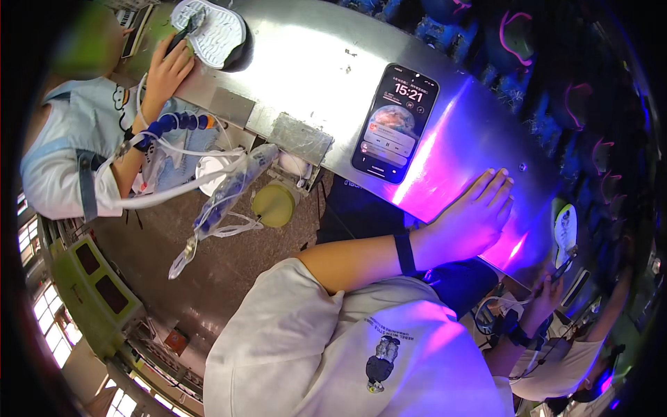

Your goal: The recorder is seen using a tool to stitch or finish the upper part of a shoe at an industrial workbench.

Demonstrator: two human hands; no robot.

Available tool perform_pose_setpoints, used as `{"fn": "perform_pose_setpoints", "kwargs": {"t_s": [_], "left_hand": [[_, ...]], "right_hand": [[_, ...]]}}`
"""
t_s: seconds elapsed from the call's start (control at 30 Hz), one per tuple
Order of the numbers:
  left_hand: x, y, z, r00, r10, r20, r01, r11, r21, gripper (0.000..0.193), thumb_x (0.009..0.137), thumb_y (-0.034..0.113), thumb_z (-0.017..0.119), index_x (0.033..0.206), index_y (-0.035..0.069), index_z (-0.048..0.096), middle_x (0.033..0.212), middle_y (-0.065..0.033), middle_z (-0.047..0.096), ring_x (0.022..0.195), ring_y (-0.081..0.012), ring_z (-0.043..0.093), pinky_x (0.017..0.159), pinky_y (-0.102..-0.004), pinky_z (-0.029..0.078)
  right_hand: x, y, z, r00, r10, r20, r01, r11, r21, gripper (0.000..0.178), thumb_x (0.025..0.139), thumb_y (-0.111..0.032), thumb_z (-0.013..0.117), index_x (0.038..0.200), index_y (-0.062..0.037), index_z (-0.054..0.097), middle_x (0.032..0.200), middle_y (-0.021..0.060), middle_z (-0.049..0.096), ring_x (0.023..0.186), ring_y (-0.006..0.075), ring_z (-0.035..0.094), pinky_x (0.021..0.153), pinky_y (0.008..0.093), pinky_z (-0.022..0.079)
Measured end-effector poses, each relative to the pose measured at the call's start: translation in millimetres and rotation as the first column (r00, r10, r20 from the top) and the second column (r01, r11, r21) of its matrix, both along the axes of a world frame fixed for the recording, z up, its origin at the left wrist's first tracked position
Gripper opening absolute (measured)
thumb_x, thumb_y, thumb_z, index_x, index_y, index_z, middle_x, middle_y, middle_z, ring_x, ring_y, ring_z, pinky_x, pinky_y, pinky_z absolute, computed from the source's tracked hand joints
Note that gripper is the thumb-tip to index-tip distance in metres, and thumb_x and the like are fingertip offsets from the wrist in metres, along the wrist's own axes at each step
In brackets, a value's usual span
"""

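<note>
My left hand (476, 212) rests on the metal table near its front edge, lit pink and violet. The fingers lie stretched out flat and close together, and nothing shows in them. A black band (405, 254) circles my left wrist. Beyond the hand and to its left, a black smartphone (394, 125) lies face up with its screen lit, apart from my fingers. My right hand does not show.
At the far left, a person's hand (167, 69) holds a dark tool against a white shoe sole (217, 35). Another person's hand (547, 297), on the right, works at a pale sole (565, 229). A wrapped hose (233, 186) hangs by the table (306, 52); dark racks stand beyond.
</note>
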State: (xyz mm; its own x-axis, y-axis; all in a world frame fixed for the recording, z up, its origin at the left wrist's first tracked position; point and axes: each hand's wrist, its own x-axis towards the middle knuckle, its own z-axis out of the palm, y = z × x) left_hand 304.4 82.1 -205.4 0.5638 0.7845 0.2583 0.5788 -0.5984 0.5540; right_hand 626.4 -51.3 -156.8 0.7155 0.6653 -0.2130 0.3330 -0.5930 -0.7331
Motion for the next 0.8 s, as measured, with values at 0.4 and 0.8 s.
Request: {"fn": "perform_pose_setpoints", "kwargs": {"t_s": [0.4,0.8], "left_hand": [[-3,5,-1,0.999,-0.006,0.044,0.006,1.000,0.013,0.054,0.086,0.027,0.051,0.125,-0.009,0.059,0.140,-0.0310,0.051,0.139,-0.0474,0.041,0.118,-0.0585,0.026],[-1,4,0,1.000,-0.017,-0.016,0.017,1.000,0.024,0.053,0.085,0.027,0.053,0.124,-0.007,0.060,0.139,-0.0289,0.052,0.136,-0.0449,0.044,0.119,-0.0568,0.027]], "right_hand": [[3,13,-11,1.000,-0.021,-0.006,0.021,0.999,0.031,0.034,0.099,-0.018,0.062,0.128,-0.0024,0.054,0.074,-0.0022,0.055,0.061,0.0035,0.050,0.048,0.0185,0.035],[-2,7,4,0.997,0.017,-0.080,-0.014,0.999,0.045,0.023,0.100,-0.022,0.059,0.116,-0.0056,0.056,0.074,-0.0023,0.053,0.058,0.0046,0.045,0.049,0.0199,0.034]]}}
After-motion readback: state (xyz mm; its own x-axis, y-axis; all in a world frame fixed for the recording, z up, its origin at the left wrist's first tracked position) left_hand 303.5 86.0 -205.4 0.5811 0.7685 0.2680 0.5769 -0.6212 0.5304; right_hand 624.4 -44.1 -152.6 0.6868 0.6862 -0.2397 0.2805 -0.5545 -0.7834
